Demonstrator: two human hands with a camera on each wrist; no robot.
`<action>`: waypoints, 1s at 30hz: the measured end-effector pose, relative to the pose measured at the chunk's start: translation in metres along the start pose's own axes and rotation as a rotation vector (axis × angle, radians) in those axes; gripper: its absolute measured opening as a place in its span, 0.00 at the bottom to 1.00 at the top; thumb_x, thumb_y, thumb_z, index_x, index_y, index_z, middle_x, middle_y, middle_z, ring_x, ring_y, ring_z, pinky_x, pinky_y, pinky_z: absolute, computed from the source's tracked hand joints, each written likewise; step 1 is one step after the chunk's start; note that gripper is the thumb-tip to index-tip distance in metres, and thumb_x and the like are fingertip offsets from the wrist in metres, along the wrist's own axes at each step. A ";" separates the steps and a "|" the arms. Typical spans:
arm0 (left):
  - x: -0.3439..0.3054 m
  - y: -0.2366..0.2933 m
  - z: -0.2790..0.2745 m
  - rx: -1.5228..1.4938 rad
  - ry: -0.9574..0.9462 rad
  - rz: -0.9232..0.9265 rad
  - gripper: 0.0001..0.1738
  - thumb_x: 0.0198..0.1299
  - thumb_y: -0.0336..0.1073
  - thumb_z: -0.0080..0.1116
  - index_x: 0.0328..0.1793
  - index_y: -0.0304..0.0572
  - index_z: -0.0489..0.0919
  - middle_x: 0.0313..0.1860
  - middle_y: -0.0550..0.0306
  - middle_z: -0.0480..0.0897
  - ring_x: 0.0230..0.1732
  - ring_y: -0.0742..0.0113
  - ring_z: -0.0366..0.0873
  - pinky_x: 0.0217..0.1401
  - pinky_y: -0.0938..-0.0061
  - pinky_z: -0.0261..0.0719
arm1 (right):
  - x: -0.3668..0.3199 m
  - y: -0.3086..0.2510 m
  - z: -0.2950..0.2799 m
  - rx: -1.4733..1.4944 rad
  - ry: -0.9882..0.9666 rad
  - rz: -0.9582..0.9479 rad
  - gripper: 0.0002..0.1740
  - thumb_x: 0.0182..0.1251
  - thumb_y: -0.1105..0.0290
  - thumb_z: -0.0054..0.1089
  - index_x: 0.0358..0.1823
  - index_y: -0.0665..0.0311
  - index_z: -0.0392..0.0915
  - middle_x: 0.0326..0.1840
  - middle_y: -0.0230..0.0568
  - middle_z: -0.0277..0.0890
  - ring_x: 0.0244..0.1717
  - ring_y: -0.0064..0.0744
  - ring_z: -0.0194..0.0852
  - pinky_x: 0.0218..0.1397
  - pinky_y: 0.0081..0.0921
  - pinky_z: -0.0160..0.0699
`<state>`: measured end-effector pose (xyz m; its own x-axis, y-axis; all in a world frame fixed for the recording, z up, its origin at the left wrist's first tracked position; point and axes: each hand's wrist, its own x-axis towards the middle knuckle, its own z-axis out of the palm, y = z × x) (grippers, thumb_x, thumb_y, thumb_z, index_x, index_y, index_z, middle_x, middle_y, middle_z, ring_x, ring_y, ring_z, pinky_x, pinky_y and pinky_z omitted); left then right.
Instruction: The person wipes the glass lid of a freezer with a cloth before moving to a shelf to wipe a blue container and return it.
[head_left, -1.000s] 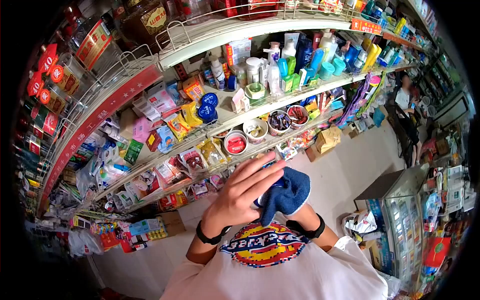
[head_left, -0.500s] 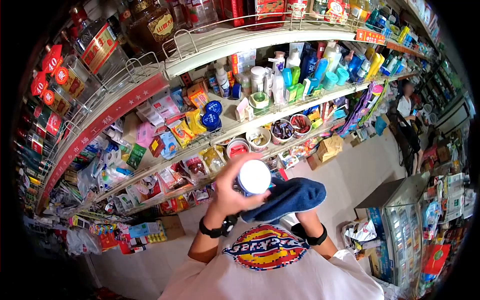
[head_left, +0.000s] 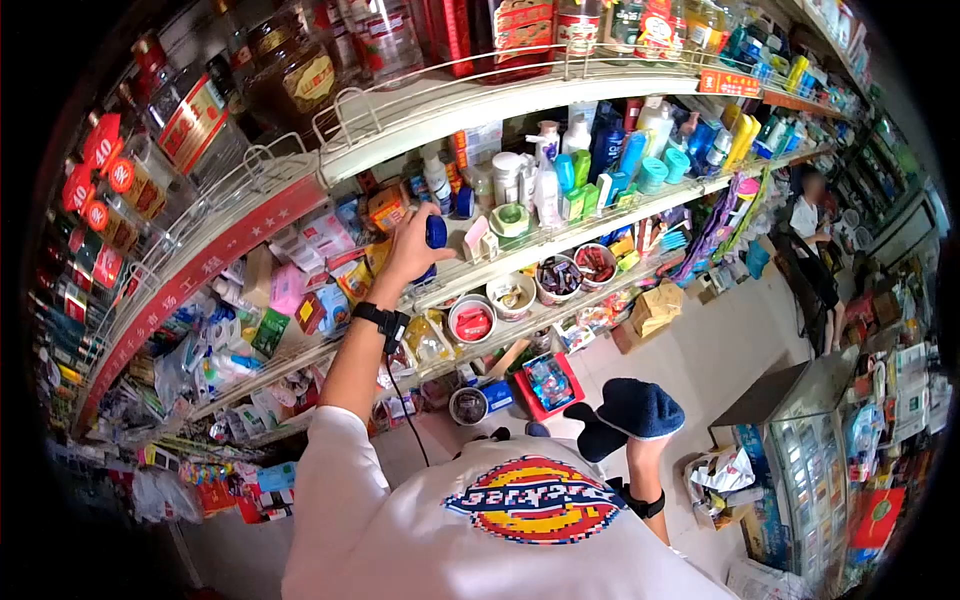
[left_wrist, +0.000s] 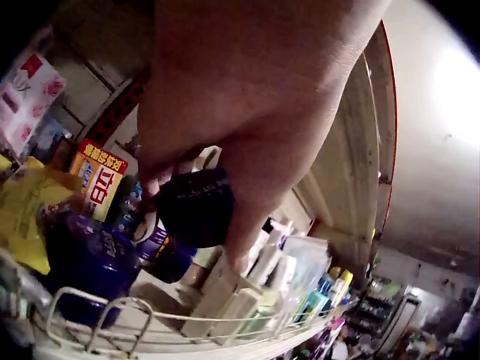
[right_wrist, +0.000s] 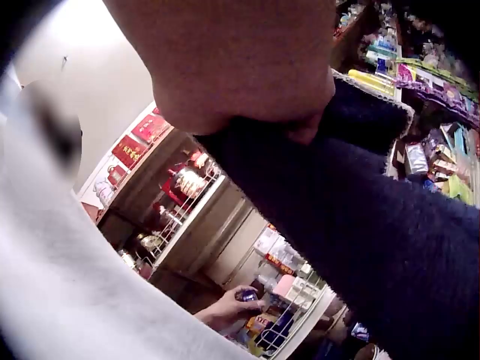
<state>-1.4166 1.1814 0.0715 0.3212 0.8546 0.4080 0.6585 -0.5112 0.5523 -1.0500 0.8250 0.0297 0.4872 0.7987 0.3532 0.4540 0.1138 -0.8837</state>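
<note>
My left hand point(head_left: 412, 248) reaches out to the middle shelf and grips a dark blue lidded jar point(head_left: 436, 231). In the left wrist view the jar point(left_wrist: 196, 208) sits between thumb and fingers, close over the shelf behind the wire rail. A second blue jar point(left_wrist: 90, 262) stands on the shelf beside it. An orange-and-white box point(left_wrist: 97, 180) and a white bottle point(head_left: 437, 178) are behind. Down at the right, my right hand point(head_left: 645, 452) holds a dark blue cloth point(head_left: 650, 408), which hangs loosely from it; the cloth point(right_wrist: 337, 210) covers most of the fingers.
White bowls of wrapped sweets point(head_left: 512, 295) line the lower shelf. Pump bottles and tubs point(head_left: 548, 180) stand right of my left hand. Glass liquor bottles point(head_left: 190, 100) fill the top shelf. A display case point(head_left: 805, 440) is at the right; a person point(head_left: 808, 215) sits farther back.
The jar, wiped between both hands earlier and then tipped with its white base showing, has moved forward to the shelf in my left hand. The right hand has drawn aside with the cloth.
</note>
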 end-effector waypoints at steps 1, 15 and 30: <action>0.008 -0.005 0.003 -0.003 -0.005 0.013 0.47 0.42 0.37 0.93 0.70 0.48 0.78 0.56 0.43 0.83 0.59 0.40 0.82 0.67 0.53 0.79 | -0.002 0.006 -0.002 -0.070 0.093 0.008 0.18 0.83 0.64 0.63 0.37 0.73 0.84 0.38 0.39 0.89 0.41 0.30 0.84 0.47 0.35 0.82; 0.054 -0.040 0.051 0.303 -0.642 -0.064 0.54 0.32 0.33 0.91 0.75 0.42 0.83 0.71 0.35 0.84 0.77 0.35 0.76 0.78 0.49 0.77 | 0.001 -0.019 -0.025 0.226 0.274 0.269 0.15 0.79 0.67 0.65 0.37 0.73 0.89 0.36 0.38 0.91 0.38 0.28 0.86 0.44 0.31 0.83; 0.056 -0.073 0.027 0.328 -0.392 -0.235 0.34 0.53 0.40 0.79 0.69 0.45 0.89 0.65 0.39 0.90 0.69 0.36 0.84 0.78 0.53 0.77 | 0.016 -0.023 0.007 0.165 0.154 0.227 0.18 0.80 0.63 0.67 0.36 0.72 0.85 0.35 0.34 0.87 0.39 0.25 0.81 0.45 0.31 0.80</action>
<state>-1.4285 1.2695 0.0345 0.3282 0.9440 -0.0337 0.8998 -0.3015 0.3154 -1.0577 0.8396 0.0540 0.6752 0.7171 0.1727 0.1997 0.0477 -0.9787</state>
